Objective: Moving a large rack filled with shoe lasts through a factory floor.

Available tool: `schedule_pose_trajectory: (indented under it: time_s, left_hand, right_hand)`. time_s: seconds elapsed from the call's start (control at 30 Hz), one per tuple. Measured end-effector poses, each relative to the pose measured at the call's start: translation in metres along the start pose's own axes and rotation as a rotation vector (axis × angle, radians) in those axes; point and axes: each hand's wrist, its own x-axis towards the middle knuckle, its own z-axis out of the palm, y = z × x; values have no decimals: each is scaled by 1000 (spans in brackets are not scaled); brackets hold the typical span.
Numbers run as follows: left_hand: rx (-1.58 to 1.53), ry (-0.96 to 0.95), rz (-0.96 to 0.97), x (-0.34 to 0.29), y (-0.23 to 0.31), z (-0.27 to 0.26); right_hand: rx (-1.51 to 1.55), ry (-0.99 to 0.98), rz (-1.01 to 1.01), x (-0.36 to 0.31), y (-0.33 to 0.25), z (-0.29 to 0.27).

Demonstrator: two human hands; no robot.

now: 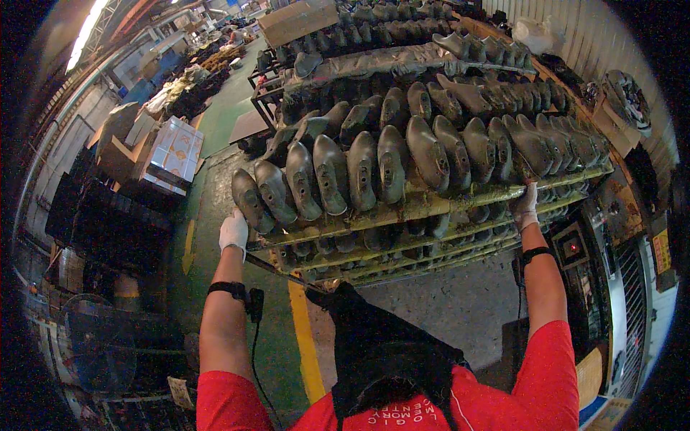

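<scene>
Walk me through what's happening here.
A person's gloved hands are at a tiered rack loaded with dark shoe lasts. The left hand is at its near left corner, the right hand on the front edge farther right. The lasts stand in rows on top, with more on the tiers below.

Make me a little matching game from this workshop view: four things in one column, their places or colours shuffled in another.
1. left hand
2. shirt
3. right hand
4. shoe-shaped forms

A. dark, lined up in rows
B. beside the left end of the rack
C. red
D. at the rack's front edge, nearer its right end

Pairs: 1-B, 2-C, 3-D, 4-A
</scene>
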Motion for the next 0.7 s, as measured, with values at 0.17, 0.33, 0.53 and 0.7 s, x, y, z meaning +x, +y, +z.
schedule_pose_trajectory:
  time_s: [0.17,0.33,0.53,0.7]
  left_hand:
    - [74,6,36,3,-2,2]
    - [22,10,39,4,-4,3]
    - [36,12,22,1,-1,2]
    - [31,9,25,2,-2,2]
  right_hand:
    - [55,-54,68,-9,-2,5]
    - [10,-81,33,-4,-1,4]
    - [3,-42,21,-5,-1,5]
    - [12,3,48,-5,-2,5]
